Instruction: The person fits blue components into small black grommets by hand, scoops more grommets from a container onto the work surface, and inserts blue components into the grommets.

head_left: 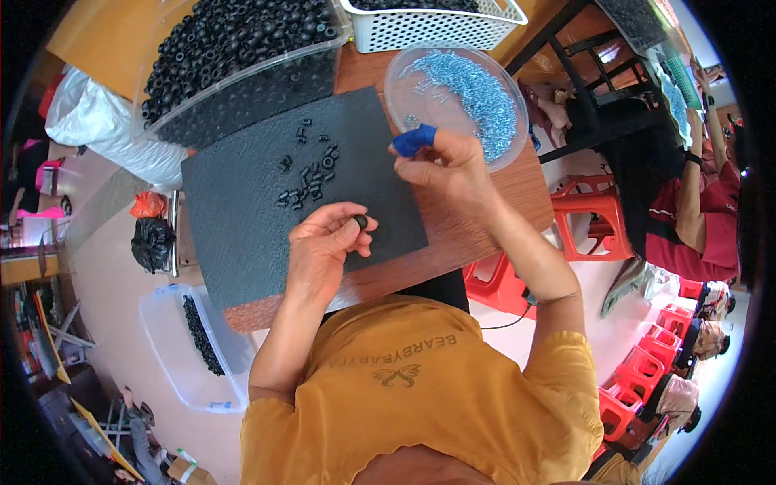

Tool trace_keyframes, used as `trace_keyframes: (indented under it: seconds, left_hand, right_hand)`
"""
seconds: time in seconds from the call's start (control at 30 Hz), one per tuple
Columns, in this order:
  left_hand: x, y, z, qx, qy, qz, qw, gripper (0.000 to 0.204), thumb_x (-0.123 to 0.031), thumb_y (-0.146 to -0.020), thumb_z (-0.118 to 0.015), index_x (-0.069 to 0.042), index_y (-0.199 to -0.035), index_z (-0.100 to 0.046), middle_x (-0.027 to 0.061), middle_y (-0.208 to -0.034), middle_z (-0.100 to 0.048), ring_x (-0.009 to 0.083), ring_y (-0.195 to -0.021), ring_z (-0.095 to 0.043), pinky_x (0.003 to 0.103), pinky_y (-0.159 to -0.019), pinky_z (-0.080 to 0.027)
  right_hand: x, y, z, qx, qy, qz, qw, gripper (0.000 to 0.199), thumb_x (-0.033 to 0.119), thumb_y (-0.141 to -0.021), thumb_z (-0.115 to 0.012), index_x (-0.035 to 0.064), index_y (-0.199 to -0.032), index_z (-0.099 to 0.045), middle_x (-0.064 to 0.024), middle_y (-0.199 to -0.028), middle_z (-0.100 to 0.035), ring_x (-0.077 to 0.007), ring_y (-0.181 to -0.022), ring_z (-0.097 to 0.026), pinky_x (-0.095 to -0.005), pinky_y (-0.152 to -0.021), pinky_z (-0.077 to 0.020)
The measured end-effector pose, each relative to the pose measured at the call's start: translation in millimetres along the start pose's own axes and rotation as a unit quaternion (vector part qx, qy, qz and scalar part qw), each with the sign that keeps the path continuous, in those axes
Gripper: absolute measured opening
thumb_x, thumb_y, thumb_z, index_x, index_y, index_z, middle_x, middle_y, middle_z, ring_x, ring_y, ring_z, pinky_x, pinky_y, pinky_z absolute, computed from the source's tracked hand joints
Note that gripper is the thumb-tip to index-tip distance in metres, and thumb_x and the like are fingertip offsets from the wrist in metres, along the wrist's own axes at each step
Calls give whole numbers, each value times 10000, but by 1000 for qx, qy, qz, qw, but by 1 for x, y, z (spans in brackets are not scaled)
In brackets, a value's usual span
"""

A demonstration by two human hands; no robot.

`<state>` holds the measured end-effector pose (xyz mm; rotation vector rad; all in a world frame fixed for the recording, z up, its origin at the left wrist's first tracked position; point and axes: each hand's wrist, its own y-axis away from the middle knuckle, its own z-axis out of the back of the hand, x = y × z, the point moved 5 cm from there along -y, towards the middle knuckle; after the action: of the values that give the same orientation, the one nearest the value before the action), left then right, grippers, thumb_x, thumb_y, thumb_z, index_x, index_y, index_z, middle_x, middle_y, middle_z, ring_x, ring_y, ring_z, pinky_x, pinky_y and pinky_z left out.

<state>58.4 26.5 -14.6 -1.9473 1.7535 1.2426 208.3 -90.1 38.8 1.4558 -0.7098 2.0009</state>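
Near the table's front edge my left hand (323, 242) pinches a small black round part (360, 220) between thumb and fingers. My right hand (449, 166), a blue wrap (415, 141) around one fingertip, is closed in a pinch by the near rim of a round clear tub (394, 85). Whatever sits between its fingers is too small to make out. Many small shiny light-blue pieces (489, 105) lie in that tub, mostly along its right side. Beyond my left hand, several loose black ring-shaped parts (311, 179) are scattered on a dark textured mat (234, 210).
A clear bin (242, 97) heaped with black parts stands at the back left, beside a white perforated basket (436, 31). Red stools (590, 214) stand to the right, near a person in a red shirt (699, 210). On the floor at left sits another clear box (174, 347).
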Motion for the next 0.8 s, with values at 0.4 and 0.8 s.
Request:
trace_keyframes:
  seconds: [0.4,0.8]
  left_hand:
    - [3,2,1,14,96,-9,995,190,-82,-884,-522,35,-1030,-552,126,-890,-613,166,-706,-595,292,-611,-506]
    - [12,10,-7,12,94,16,995,212,-107,-894,-519,45,-1041,-538,135,-894,-616,213,-706,-633,324,-591,-549]
  right_hand:
    - [-6,41,-60,-35,-236,0,971,137,-71,-765,-600,-10,-886,-623,-28,-799,-565,-86,-759,-560,-225,-637,-459]
    - [-5,53,-62,-117,-57,106,986,150,-44,-708,-640,9,-842,-597,-88,-830,-601,-195,-735,-570,-275,-622,-458]
